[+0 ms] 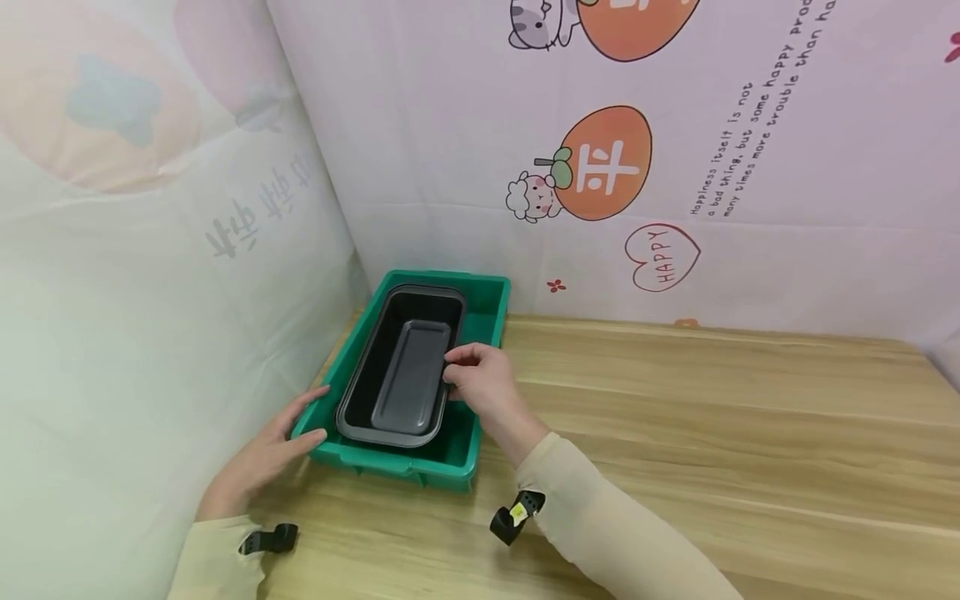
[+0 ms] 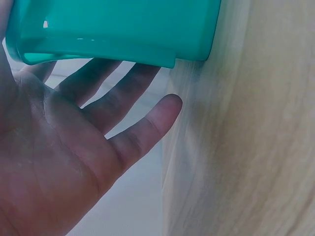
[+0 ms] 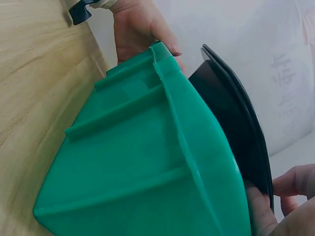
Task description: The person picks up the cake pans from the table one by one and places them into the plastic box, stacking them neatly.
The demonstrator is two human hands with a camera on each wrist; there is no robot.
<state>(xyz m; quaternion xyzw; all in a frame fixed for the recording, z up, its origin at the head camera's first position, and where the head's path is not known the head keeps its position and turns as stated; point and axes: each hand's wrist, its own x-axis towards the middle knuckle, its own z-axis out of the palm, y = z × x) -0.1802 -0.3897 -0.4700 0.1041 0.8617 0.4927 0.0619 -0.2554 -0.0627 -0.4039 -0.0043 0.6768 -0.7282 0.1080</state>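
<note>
A dark grey loaf pan [image 1: 414, 375] sits in a green plastic bin [image 1: 491, 287], tilted, with its rim above the bin's side in the right wrist view. That rim shows as a double edge [image 3: 241, 93], like nested pans. My right hand [image 1: 483, 387] pinches the pan's right long rim between thumb and fingers. At the bin's near left corner, my left hand [image 1: 262, 458] rests with fingers spread and nearly straight. Its thumb lies over the rim, and other fingers reach along the outer side. In the left wrist view the little finger [image 2: 152, 120] stands away from the bin.
The bin stands on a wooden table [image 1: 712, 433], close to the left cloth wall [image 1: 150, 333]. A printed cloth [image 1: 787, 275] hangs along the back edge. Tabletop stretches away to the right. Black bands with cameras [image 1: 517, 512] sit on both wrists.
</note>
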